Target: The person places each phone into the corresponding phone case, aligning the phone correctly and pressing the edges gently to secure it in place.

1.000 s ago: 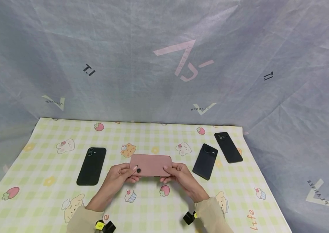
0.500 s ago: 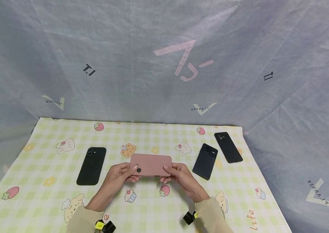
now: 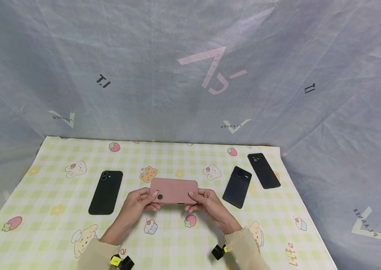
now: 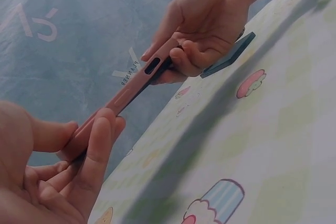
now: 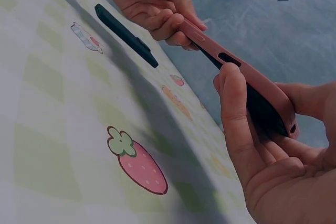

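Both hands hold up a pink phone case [image 3: 174,191], sideways, with its back toward the head camera. My left hand [image 3: 138,202] pinches the end with the camera opening, thumb on the back and fingers beneath. At the opposite end my right hand [image 3: 212,208] grips the same way. The right wrist view shows cut-outs in the side of the case [image 5: 262,85] and a dark surface [image 5: 265,107] under the pink edge. In the left wrist view a shadow falls on the cloth below the raised case [image 4: 131,87].
A black phone [image 3: 107,193] lies left of the hands. On the right are a dark blue phone [image 3: 237,187] and, farther back, a black phone case [image 3: 265,172] with camera cut-outs. A checked tablecloth [image 3: 42,240] covers the table; a grey curtain [image 3: 163,105] hangs behind.
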The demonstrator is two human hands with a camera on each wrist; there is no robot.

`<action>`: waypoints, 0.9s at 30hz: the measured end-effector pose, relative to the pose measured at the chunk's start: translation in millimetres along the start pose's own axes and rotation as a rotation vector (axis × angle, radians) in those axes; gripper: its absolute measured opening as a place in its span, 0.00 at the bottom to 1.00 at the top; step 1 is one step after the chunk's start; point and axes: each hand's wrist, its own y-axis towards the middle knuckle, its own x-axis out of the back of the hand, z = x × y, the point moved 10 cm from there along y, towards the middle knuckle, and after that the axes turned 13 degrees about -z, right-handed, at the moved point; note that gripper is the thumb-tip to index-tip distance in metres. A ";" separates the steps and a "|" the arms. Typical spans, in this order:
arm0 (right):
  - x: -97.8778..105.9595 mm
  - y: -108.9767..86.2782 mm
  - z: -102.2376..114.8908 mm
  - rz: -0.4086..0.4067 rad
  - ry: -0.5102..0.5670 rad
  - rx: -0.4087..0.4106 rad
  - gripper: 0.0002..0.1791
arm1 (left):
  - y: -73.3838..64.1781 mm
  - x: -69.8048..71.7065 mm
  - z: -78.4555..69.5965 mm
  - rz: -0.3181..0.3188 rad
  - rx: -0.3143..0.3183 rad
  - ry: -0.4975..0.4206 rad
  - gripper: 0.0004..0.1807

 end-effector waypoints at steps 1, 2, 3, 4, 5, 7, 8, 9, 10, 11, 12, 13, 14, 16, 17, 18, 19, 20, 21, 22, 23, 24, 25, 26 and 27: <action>0.2 0.2 0.0 -0.001 -0.004 0.000 0.17 | 0.2 0.4 0.0 -0.003 -0.001 -0.004 0.20; 0.2 0.3 0.1 -0.002 -0.008 -0.001 0.17 | 0.4 0.9 0.0 -0.007 -0.001 -0.006 0.19; 0.2 0.4 0.2 -0.003 -0.013 -0.003 0.17 | 0.6 1.4 -0.1 -0.011 -0.002 -0.009 0.19; 0.3 0.5 0.2 -0.003 -0.018 -0.005 0.17 | 0.5 1.8 -0.7 -0.014 -0.003 -0.010 0.18; 0.5 0.6 0.1 -0.002 -0.023 -0.006 0.17 | 0.5 2.5 -1.3 -0.017 -0.007 -0.009 0.18; 0.3 0.4 0.7 0.001 -0.033 -0.008 0.18 | 0.3 3.8 -2.7 -0.023 -0.011 -0.010 0.17; 0.1 0.0 1.1 0.004 -0.038 -0.008 0.18 | 0.1 4.3 -3.4 -0.025 -0.013 -0.008 0.17; -0.1 -0.3 1.3 0.009 -0.044 -0.006 0.19 | 0.0 4.6 -3.9 -0.025 -0.013 -0.007 0.17; -0.2 -0.6 1.4 0.014 -0.050 -0.005 0.20 | -0.3 5.1 -4.6 -0.025 -0.015 -0.005 0.17; -0.4 -1.1 1.8 0.023 -0.056 -0.001 0.20 | -0.4 5.6 -5.0 -0.027 -0.015 -0.005 0.16; -0.7 -1.7 1.7 0.030 -0.061 -0.002 0.22 | -0.6 6.1 -5.5 -0.028 -0.016 -0.005 0.17; -0.8 -2.1 1.3 0.039 -0.066 -0.005 0.24 | -0.5 6.6 -5.7 -0.031 -0.016 -0.003 0.16; -1.0 -2.5 0.7 0.048 -0.069 -0.009 0.26 | -0.6 7.0 -6.2 -0.031 -0.018 -0.002 0.16; -0.9 -3.0 -0.8 0.062 -0.077 -0.019 0.28 | -0.9 7.9 -6.7 -0.035 -0.018 0.001 0.16; -0.8 -3.2 -1.9 0.067 -0.081 -0.027 0.30 | -1.0 8.2 -6.9 -0.035 -0.019 0.001 0.16; -0.7 -3.3 -2.8 0.069 -0.084 -0.036 0.31 | -1.0 8.2 -6.6 -0.034 -0.017 0.004 0.17; -0.4 -3.3 -3.5 0.071 -0.089 -0.041 0.32 | -1.0 8.1 -6.4 -0.032 -0.017 0.005 0.17; 0.0 -3.2 -3.9 0.069 -0.092 -0.045 0.32 | -1.0 8.0 -6.8 -0.031 -0.019 0.003 0.17; 0.3 -3.0 -4.5 0.066 -0.097 -0.047 0.32 | -1.1 8.0 -6.7 -0.029 -0.020 0.003 0.17; 0.5 -2.9 -4.9 0.064 -0.101 -0.050 0.32 | -1.1 7.9 -6.3 -0.029 -0.020 0.003 0.17; 0.5 -2.8 -5.6 0.064 -0.100 -0.055 0.32 | -0.9 7.8 -6.1 -0.028 -0.021 0.002 0.17; 0.1 -2.8 -5.9 0.068 -0.096 -0.058 0.32 | -0.9 7.9 -6.0 -0.029 -0.022 0.001 0.17; -0.2 -2.8 -6.4 0.072 -0.091 -0.062 0.33 | -0.9 8.1 -6.2 -0.029 -0.024 -0.002 0.17; -0.7 -3.0 -6.8 0.079 -0.086 -0.064 0.33 | -0.9 8.3 -6.1 -0.029 -0.026 -0.003 0.17; -1.1 -3.0 -7.3 0.085 -0.081 -0.068 0.33 | -0.9 8.4 -5.8 -0.028 -0.026 -0.002 0.17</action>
